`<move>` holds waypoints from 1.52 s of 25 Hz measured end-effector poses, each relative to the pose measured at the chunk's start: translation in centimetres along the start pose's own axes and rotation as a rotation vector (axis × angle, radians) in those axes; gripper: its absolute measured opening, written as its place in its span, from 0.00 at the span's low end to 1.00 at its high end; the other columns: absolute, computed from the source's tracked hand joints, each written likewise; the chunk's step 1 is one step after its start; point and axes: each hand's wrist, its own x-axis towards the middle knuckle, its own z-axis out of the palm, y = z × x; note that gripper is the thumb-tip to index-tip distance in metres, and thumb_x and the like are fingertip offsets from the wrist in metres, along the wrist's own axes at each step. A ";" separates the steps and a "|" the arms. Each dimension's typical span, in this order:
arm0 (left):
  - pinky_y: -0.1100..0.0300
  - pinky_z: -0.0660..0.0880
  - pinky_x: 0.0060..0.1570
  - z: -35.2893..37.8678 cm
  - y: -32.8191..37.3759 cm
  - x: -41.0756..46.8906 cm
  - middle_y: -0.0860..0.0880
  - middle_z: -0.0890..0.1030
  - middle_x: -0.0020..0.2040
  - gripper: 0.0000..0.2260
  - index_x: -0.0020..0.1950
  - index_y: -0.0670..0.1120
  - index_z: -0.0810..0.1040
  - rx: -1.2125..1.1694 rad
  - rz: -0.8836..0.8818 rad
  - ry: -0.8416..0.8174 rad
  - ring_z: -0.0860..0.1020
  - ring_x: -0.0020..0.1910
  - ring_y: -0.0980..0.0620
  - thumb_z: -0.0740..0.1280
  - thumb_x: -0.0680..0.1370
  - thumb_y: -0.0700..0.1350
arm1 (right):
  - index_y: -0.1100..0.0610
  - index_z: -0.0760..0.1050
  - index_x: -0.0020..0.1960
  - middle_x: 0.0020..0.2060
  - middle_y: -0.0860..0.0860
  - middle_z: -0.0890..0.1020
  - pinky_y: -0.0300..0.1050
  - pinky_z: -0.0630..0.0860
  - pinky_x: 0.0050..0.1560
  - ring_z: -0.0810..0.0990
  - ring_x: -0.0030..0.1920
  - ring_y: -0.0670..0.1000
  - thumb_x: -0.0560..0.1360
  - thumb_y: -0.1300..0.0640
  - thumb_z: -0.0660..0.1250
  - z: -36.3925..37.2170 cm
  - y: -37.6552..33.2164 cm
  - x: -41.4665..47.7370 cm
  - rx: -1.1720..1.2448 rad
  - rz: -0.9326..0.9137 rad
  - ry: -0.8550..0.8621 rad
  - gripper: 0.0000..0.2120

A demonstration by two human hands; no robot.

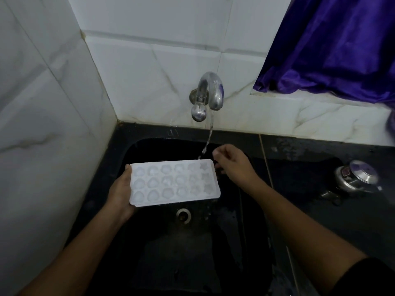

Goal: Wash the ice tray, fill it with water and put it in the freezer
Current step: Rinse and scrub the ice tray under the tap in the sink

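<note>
I see the white ice tray point(175, 182) held level above the black sink point(149, 253), its moulded cells facing up; some are round, and those at the end nearest the tap point(208, 94) look star-shaped. I cannot tell whether any water sits in the cells. My left hand point(120, 194) has its grip pinching the tray's end farthest from the tap's stream, thumb on the rim and fingers beneath. My right hand point(234, 162) hangs just beside the tray's other end, its grip loosely curled and holding nothing. A thin stream point(208, 138) runs from the tap down to the tray's far corner. Below the tray is the drain point(183, 214). Right of the sink, on the dark tabletop point(310, 210), lies a steel lid point(357, 175); no writing on it is readable.
</note>
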 end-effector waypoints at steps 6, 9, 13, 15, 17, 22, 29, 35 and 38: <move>0.54 0.83 0.34 -0.4 -1.2 -2.1 0.46 0.89 0.49 0.21 0.58 0.46 0.83 0.035 0.027 -0.020 0.89 0.43 0.46 0.59 0.86 0.61 | 0.47 0.72 0.70 0.70 0.46 0.70 0.44 0.77 0.58 0.76 0.60 0.47 0.82 0.39 0.63 -0.1 3.0 -5.6 -0.533 -0.230 -0.142 0.21; 0.51 0.81 0.41 -0.4 -1.8 -3.4 0.46 0.89 0.49 0.22 0.58 0.46 0.83 0.076 0.037 -0.025 0.89 0.43 0.46 0.58 0.86 0.61 | 0.48 0.71 0.73 0.77 0.50 0.63 0.48 0.74 0.63 0.74 0.69 0.53 0.83 0.37 0.58 0.1 2.4 -6.4 -0.633 -0.236 -0.129 0.23; 0.48 0.80 0.45 -0.7 -2.3 -4.3 0.44 0.88 0.52 0.23 0.59 0.46 0.83 0.080 0.052 -0.015 0.86 0.50 0.42 0.57 0.86 0.62 | 0.49 0.71 0.74 0.81 0.52 0.58 0.53 0.73 0.68 0.70 0.74 0.56 0.83 0.35 0.55 0.3 2.0 -7.8 -0.709 -0.273 -0.191 0.27; 0.48 0.80 0.45 -0.9 -2.5 -4.7 0.45 0.89 0.48 0.22 0.57 0.46 0.83 0.091 0.052 -0.012 0.86 0.50 0.42 0.57 0.86 0.61 | 0.46 0.74 0.72 0.81 0.54 0.59 0.56 0.74 0.69 0.71 0.74 0.58 0.83 0.34 0.54 -0.3 1.9 -7.8 -0.785 -0.294 -0.177 0.26; 0.48 0.81 0.46 -1.0 -2.8 -5.2 0.46 0.89 0.47 0.22 0.58 0.46 0.83 0.092 0.049 -0.019 0.86 0.50 0.43 0.57 0.86 0.61 | 0.47 0.77 0.67 0.80 0.55 0.61 0.56 0.74 0.67 0.72 0.73 0.59 0.83 0.34 0.53 -0.1 1.5 -7.9 -0.828 -0.283 -0.126 0.25; 0.48 0.80 0.45 -1.7 -2.9 -5.5 0.47 0.89 0.47 0.22 0.57 0.47 0.83 0.085 0.070 -0.005 0.86 0.50 0.43 0.57 0.86 0.61 | 0.47 0.74 0.73 0.80 0.55 0.61 0.57 0.71 0.71 0.70 0.74 0.59 0.83 0.34 0.53 0.4 1.4 -8.4 -0.833 -0.286 -0.187 0.27; 0.48 0.81 0.46 -2.0 -3.5 -5.6 0.44 0.89 0.51 0.23 0.60 0.45 0.83 0.073 0.053 0.003 0.86 0.51 0.42 0.58 0.86 0.61 | 0.48 0.76 0.72 0.78 0.56 0.65 0.56 0.71 0.71 0.73 0.72 0.59 0.84 0.34 0.51 0.9 1.4 -8.6 -0.877 -0.300 -0.167 0.27; 0.49 0.80 0.43 -2.3 -3.8 -6.0 0.47 0.89 0.45 0.23 0.57 0.46 0.83 0.076 0.057 -0.004 0.87 0.46 0.44 0.57 0.86 0.61 | 0.51 0.79 0.69 0.79 0.56 0.64 0.56 0.73 0.69 0.72 0.73 0.59 0.84 0.34 0.53 1.9 1.1 -8.8 -0.791 -0.238 -0.225 0.28; 0.49 0.80 0.42 -2.6 -3.7 -6.1 0.47 0.89 0.44 0.22 0.56 0.46 0.83 0.082 0.062 0.009 0.87 0.46 0.44 0.57 0.87 0.61 | 0.51 0.83 0.53 0.72 0.54 0.70 0.55 0.72 0.68 0.73 0.70 0.56 0.83 0.33 0.54 1.9 0.9 -8.6 -0.530 -0.076 -0.230 0.26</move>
